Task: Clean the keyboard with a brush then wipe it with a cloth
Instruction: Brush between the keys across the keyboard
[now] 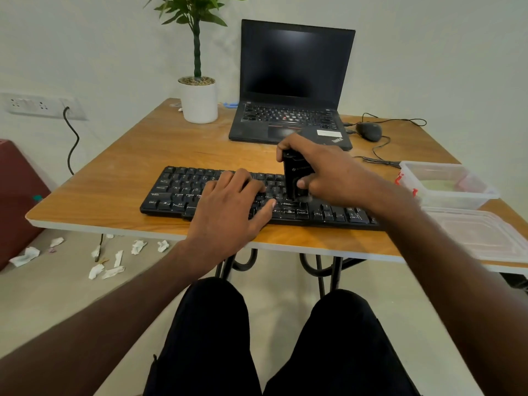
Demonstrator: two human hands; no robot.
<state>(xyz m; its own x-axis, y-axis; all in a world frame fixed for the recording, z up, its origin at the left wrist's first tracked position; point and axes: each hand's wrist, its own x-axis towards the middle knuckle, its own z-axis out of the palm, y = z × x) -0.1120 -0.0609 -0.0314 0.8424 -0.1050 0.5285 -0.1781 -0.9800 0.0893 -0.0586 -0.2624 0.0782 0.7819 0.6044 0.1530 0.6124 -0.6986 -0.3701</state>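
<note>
Brush (295, 175): rigid, light; gripped upright by right hand (331, 170), fingers wrapped round body. Keyboard (177, 192): light, likely to slide; steadied under left hand (228, 207), fingers spread flat.

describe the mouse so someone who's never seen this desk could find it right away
Start at the open black laptop at the back of the wooden table. Just off its right front corner lies the mouse, a small dark oval. Unlike the clear plastic tubs nearer the right edge, it is opaque and trails a thin black cable.
</note>
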